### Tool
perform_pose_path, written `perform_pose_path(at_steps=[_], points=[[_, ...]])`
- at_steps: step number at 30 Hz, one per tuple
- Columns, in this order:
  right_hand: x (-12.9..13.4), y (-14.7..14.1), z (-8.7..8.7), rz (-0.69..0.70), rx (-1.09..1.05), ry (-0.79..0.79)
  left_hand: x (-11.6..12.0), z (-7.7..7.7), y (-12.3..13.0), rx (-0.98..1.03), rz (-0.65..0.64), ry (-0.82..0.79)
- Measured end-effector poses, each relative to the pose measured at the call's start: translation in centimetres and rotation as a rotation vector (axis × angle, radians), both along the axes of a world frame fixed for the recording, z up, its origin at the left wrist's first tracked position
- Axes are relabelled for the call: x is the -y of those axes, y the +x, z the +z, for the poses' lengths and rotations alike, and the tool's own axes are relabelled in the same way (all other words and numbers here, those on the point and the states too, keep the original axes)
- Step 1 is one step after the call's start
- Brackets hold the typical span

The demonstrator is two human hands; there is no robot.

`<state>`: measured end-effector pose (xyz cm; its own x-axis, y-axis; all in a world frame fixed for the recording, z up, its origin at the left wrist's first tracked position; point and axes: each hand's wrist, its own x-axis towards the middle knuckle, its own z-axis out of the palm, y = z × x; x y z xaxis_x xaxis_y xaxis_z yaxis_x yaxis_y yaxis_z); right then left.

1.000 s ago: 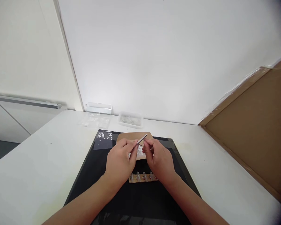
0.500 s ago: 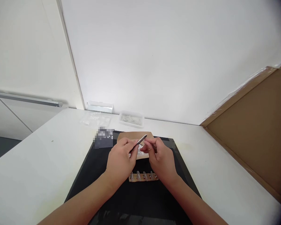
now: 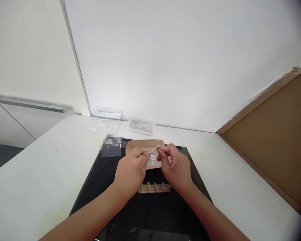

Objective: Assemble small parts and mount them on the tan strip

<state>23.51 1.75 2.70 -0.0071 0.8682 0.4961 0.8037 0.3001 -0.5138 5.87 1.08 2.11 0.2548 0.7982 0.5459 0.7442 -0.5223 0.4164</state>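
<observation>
Black sheeting forms a mat (image 3: pixel 140 214) on the white bench (image 3: pixel 65 160), and the person's two bare hands meet above its far half. The left hand (image 3: pixel 130 169) pinches a thin stick (image 3: pixel 154 149) between thumb and fingers, the free end slanting up and to the right. At that end is the right hand (image 3: pixel 177 165), its thumb and forefinger pressed together; whether they grip the tip or some tiny piece is too small to tell.

Behind and below the stick lies a brown paper sheet (image 3: pixel 142 144) bearing a heap of small white pieces (image 3: pixel 152 160). Nearer the person, between the wrists, a brown strip (image 3: pixel 152 188) lies crosswise on the mat, with clear tabs standing along it and shiny round bits between them.

A dark card (image 3: pixel 112 152), partly pixelated, rests at the mat's far left corner. Beyond the mat, near the wall, are a crumpled clear bag (image 3: pixel 100 125), a clear tray (image 3: pixel 141 132) with pale contents, and an upright clear lid-like piece (image 3: pixel 107 113). Brown cardboard (image 3: pixel 271 140) stands along the right side.
</observation>
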Motion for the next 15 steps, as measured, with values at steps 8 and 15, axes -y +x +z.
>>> perform_pose_path(at_steps=[8,15], points=[[-0.1,-0.6,-0.3,0.051,0.018,0.015,0.0,0.9,-0.3,-0.017,-0.010,0.005],[-0.1,-0.5,0.2,0.096,-0.231,-0.046,0.0,1.1,-0.2,0.105,-0.053,-0.061]])
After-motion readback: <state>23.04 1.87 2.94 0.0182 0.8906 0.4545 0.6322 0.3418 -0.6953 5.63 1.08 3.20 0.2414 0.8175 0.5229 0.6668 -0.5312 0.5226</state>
